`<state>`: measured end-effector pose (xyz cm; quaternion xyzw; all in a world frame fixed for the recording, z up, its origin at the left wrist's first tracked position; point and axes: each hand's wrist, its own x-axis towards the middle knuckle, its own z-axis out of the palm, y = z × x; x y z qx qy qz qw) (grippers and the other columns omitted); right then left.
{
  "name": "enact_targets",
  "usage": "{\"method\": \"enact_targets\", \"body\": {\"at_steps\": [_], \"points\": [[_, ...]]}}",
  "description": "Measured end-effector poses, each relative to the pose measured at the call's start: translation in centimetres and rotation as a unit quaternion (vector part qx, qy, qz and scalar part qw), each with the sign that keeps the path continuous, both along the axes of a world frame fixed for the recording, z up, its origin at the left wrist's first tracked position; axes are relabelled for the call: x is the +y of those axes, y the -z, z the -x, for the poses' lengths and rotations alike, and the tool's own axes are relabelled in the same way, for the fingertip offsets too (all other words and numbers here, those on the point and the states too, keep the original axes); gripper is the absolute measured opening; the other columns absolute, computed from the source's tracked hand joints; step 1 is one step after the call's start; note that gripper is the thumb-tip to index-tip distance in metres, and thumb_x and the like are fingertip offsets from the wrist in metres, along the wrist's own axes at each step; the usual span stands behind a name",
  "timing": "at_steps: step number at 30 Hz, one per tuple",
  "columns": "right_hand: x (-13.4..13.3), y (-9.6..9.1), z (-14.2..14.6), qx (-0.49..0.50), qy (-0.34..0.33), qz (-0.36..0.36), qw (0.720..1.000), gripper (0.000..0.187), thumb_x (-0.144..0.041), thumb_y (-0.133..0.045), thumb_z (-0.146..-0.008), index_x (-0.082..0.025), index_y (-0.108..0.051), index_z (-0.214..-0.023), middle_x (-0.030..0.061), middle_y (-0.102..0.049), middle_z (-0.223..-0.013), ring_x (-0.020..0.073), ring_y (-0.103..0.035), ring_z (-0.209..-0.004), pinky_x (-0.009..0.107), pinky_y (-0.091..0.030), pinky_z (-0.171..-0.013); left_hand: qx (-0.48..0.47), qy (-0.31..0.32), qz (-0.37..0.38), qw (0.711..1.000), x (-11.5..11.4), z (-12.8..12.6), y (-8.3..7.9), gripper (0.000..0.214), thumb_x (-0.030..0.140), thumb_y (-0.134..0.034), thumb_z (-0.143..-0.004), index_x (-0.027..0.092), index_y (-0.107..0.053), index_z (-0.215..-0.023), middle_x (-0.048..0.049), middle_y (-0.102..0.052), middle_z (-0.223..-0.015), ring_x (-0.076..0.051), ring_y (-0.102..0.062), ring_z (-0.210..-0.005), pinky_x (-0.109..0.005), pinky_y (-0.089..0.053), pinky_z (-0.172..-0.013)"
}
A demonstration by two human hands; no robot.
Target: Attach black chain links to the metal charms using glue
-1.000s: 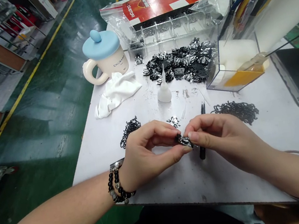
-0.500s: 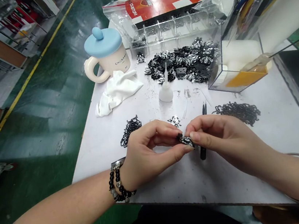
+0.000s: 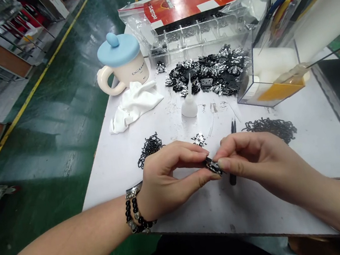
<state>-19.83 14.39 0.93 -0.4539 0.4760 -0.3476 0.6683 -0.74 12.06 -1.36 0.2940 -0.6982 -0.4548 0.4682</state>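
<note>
**One black-and-silver metal piece, pinched between two bare hands over a white worktop**

Held item: small black-and-silver metal piece (image 3: 213, 167), its exact form partly hidden by the fingers, located between the hands at the front of the white worktop (image 3: 111, 181).

Hands: left hand (image 3: 171, 181), thumb and curled fingers closed on the piece's left side; right hand (image 3: 256, 162), thumb and fingers closed on its right side. Both grip firmly, their fingertips almost meeting around it.

Step, as judged: close fingertip work on a single piece, apparently adjusting or fitting it. What the moment calls for, as judged: an even two-sided pinch, since the piece is small and mostly covered.

Nearest: slim black tweezers (image 3: 232, 180), lying under the right hand's fingertips; tangled black loop-shaped parts (image 3: 149, 149) beyond the left hand; a matching black tangle (image 3: 272, 128) beyond the right hand; a few black-and-silver pieces (image 3: 198, 139) just ahead of the held piece.

Further back: a heap of black-and-silver metal pieces (image 3: 209, 72); a white plastic nozzle bottle (image 3: 189, 107); a crumpled white cloth (image 3: 134, 107); a cream mug with a blue silicone lid (image 3: 122, 62); a clear compartment tray (image 3: 195, 36); a clear acrylic box holding white foam (image 3: 270, 64).
</note>
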Motion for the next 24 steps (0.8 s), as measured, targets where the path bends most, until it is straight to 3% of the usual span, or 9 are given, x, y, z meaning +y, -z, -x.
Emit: {"method": "enact_targets", "body": {"at_steps": [5,8,11,15,19,24], "points": [[0.8,-0.3,-0.5,0.017,0.013,0.085,0.996,0.008,-0.024,-0.071,-0.077,-0.022,-0.064,-0.072,-0.0027,-0.058,-0.063,0.0077,-0.052,-0.058,0.018,-0.041,-0.052,-0.001,0.008,0.059,0.998,0.3,-0.3,-0.1,0.041,0.004,-0.081,-0.061,0.022,-0.068,-0.095,-0.0059,-0.071,-0.095,-0.018,-0.069,-0.082,-0.029,-0.061,-0.071],[1.5,-0.1,-0.8,0.072,0.042,0.16,0.984,0.008,-0.026,-0.067,-0.081,-0.023,-0.063,-0.074,-0.0026,-0.051,-0.06,0.0089,-0.048,-0.055,0.02,-0.038,-0.048,0.014,0.014,0.057,0.998,0.4,-0.4,-0.3,0.047,0.0,-0.079,-0.061,0.024,-0.067,-0.1,-0.006,-0.068,-0.104,-0.018,-0.068,-0.089,-0.029,-0.061,-0.075],[1.9,0.1,-1.1,0.124,0.099,0.257,0.953,0.005,-0.024,-0.064,-0.082,-0.023,-0.063,-0.077,-0.0025,-0.046,-0.058,0.0097,-0.045,-0.052,0.023,-0.036,-0.046,0.035,0.008,0.003,0.999,0.5,-0.2,-0.7,0.041,0.004,-0.077,-0.066,0.025,-0.069,-0.1,-0.0057,-0.063,-0.103,-0.019,-0.065,-0.092,-0.029,-0.061,-0.078],[1.9,0.2,-1.3,0.159,0.117,0.369,0.908,0.006,-0.016,-0.062,-0.082,-0.022,-0.062,-0.081,-0.002,-0.048,-0.057,0.0116,-0.047,-0.056,0.024,-0.037,-0.049,0.053,0.031,-0.058,0.996,0.6,0.2,-1.3,0.034,0.008,-0.072,-0.074,0.024,-0.069,-0.104,-0.0041,-0.062,-0.085,-0.014,-0.065,-0.077,-0.022,-0.06,-0.067],[1.6,0.2,-1.5,0.218,0.123,0.436,0.865,0.009,-0.011,-0.062,-0.079,-0.02,-0.06,-0.079,-0.003,-0.047,-0.054,0.0106,-0.044,-0.054,0.028,-0.036,-0.055,0.042,-0.004,-0.094,0.995,0.6,0.6,-1.7,0.029,0.008,-0.071,-0.075,0.023,-0.073,-0.099,-0.0035,-0.069,-0.077,-0.014,-0.067,-0.072,-0.02,-0.06,-0.064],[1.3,0.3,-1.7,0.266,0.131,0.496,0.816,0.016,-0.003,-0.065,-0.074,-0.017,-0.058,-0.078,-0.0048,-0.043,-0.054,0.0088,-0.042,-0.054,0.03,-0.034,-0.06,0.068,0.006,-0.166,0.984,0.7,0.7,-1.8,0.031,0.003,-0.069,-0.075,0.025,-0.075,-0.096,-0.0008,-0.074,-0.077,-0.014,-0.071,-0.071,-0.019,-0.062,-0.068]]}}
